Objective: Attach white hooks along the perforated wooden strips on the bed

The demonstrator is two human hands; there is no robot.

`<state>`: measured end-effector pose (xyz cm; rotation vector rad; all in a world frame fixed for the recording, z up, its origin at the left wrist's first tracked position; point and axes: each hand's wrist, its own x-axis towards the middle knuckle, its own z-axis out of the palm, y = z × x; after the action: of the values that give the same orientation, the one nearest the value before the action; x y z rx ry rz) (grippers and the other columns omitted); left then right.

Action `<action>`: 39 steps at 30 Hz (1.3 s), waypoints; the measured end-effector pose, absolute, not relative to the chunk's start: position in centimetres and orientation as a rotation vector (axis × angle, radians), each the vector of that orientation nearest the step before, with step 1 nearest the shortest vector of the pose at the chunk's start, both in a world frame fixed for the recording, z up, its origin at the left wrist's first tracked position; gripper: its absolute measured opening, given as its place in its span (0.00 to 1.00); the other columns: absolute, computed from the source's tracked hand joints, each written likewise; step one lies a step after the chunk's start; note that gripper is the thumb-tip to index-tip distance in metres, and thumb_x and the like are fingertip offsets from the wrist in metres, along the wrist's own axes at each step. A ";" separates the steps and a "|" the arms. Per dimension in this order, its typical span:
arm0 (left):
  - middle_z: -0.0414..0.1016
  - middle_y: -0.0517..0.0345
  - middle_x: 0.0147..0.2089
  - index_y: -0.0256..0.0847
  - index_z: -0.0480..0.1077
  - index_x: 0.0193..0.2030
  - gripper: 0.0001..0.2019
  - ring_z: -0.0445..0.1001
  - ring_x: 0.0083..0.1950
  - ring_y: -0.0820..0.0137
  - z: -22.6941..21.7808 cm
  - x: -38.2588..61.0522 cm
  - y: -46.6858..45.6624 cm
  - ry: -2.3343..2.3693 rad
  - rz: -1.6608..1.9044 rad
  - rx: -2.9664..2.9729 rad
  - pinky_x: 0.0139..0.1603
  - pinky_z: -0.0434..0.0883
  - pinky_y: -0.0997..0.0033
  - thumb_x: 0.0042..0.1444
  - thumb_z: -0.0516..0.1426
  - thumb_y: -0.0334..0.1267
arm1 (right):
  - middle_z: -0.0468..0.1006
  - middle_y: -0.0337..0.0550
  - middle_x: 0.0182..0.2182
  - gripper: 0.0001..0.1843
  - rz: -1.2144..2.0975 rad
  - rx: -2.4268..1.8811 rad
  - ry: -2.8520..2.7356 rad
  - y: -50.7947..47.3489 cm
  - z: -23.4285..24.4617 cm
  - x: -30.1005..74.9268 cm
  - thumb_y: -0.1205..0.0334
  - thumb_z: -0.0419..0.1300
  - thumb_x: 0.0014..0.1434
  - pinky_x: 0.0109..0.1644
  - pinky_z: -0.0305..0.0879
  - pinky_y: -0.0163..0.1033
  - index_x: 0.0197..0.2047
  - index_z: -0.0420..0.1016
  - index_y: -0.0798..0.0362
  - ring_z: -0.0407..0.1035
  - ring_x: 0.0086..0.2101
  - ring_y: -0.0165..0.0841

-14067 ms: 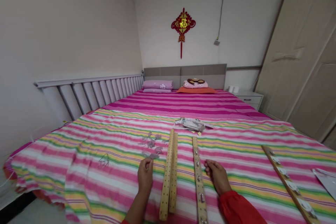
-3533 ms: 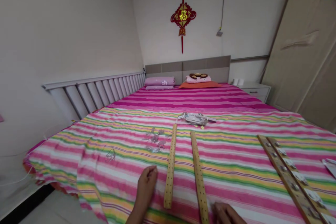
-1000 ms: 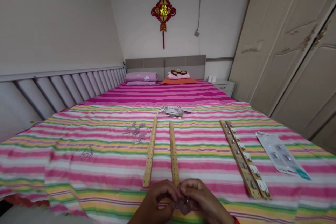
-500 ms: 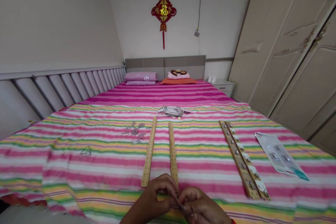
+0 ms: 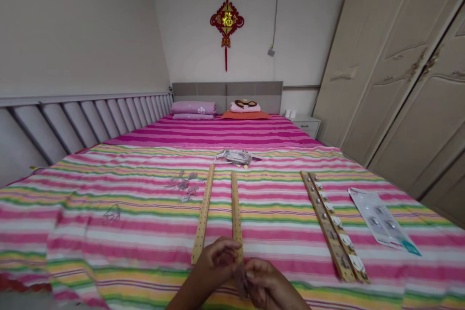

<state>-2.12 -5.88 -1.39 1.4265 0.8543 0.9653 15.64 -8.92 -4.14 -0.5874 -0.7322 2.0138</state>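
1. I'm watching the bottom centre of the frame: a small clear plastic packet (image 5: 240,280) sits between my two hands, raised over the striped bed cover (image 5: 145,242).
2. My left hand (image 5: 215,265) is narrow, fingers curled into a loose ring, thumb and fingertips meeting at the packet's upper left edge.
3. My right hand (image 5: 271,285) pinches the packet from the other side, thumb and forefinger close together; the rest of its fingers I can't make out well.
4. Blur there, so what's inside I can't tell; a small shiny spot suggests metal.
5. Handling, as I judge it: very light, the film thin, floppy and a bit slippery. Any metal piece inside should be stiff, while the film could tear or crumple under a hard pull.
6. Best hold, I'd say: one pinch on a flat film edge, the other steadying the body, fingertips only.
7. Just above my hands, lower centre, lie two perforated wooden strips, the left perforated strip (image 5: 203,217) and the right perforated strip (image 5: 236,206), the latter's near end partly hidden behind my fingers.
8. Left of them, similar packets (image 5: 185,187) lie in a loose scatter.
9. Over at right: two fitted wooden strips (image 5: 324,214) side by side, bearing metal pieces, with a blister pack (image 5: 384,223) just beyond.
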 end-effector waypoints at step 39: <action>0.67 0.65 0.19 0.40 0.65 0.23 0.04 0.68 0.23 0.73 -5.9 1.2 -4.2 1.431 1.082 1.150 0.26 0.65 0.75 0.42 0.56 0.37 | 0.68 0.33 0.09 0.18 1.379 -1.209 -0.758 -6.0 -6.6 14.1 0.51 0.69 0.38 0.17 0.52 0.30 0.24 0.71 0.55 0.59 0.12 0.24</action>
<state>1.18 -4.15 -5.90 1.1496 1.4309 1.0818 14.09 -6.05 -6.62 -1.2094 -0.7584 1.3787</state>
